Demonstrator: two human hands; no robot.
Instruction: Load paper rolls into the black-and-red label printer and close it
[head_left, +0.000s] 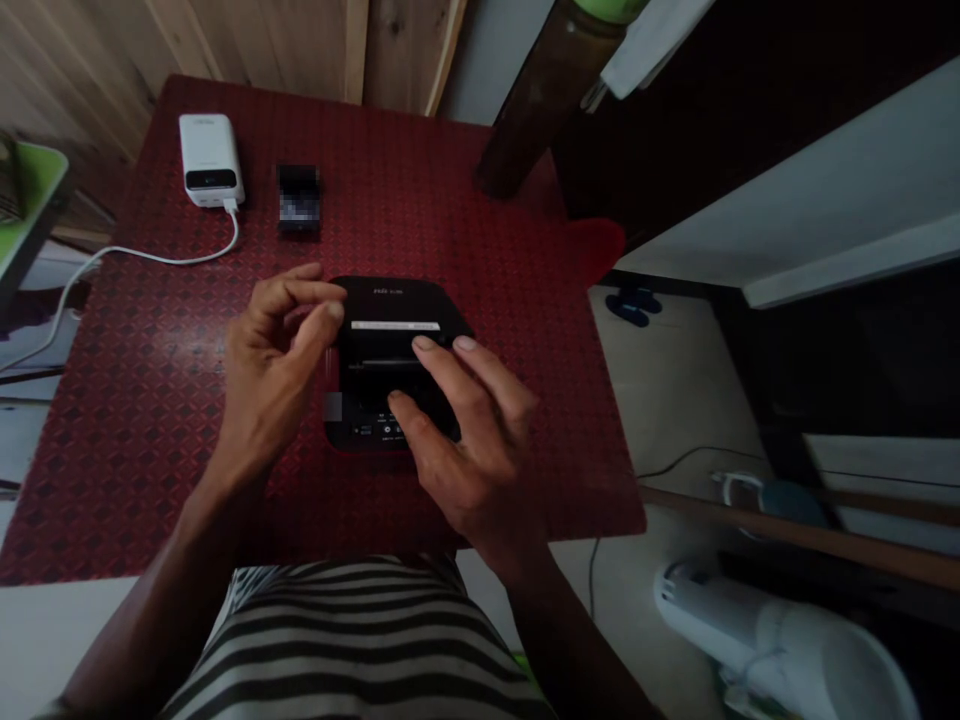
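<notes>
A small black printer-like device [397, 340] sits in the middle of a table with a red patterned cover [150, 380]. My right hand [465, 440] rests on the device's front right, fingers spread across its top and thumb near the buttons. My left hand [281, 360] hovers at the device's left edge with fingers loosely curled and nothing in them that I can see.
A white power bank [210, 158] with a white cable [142, 257] lies at the back left, a small black box [298, 197] beside it. A dark wooden post [540, 100] stands behind the table. A white fan [780, 640] lies on the floor right.
</notes>
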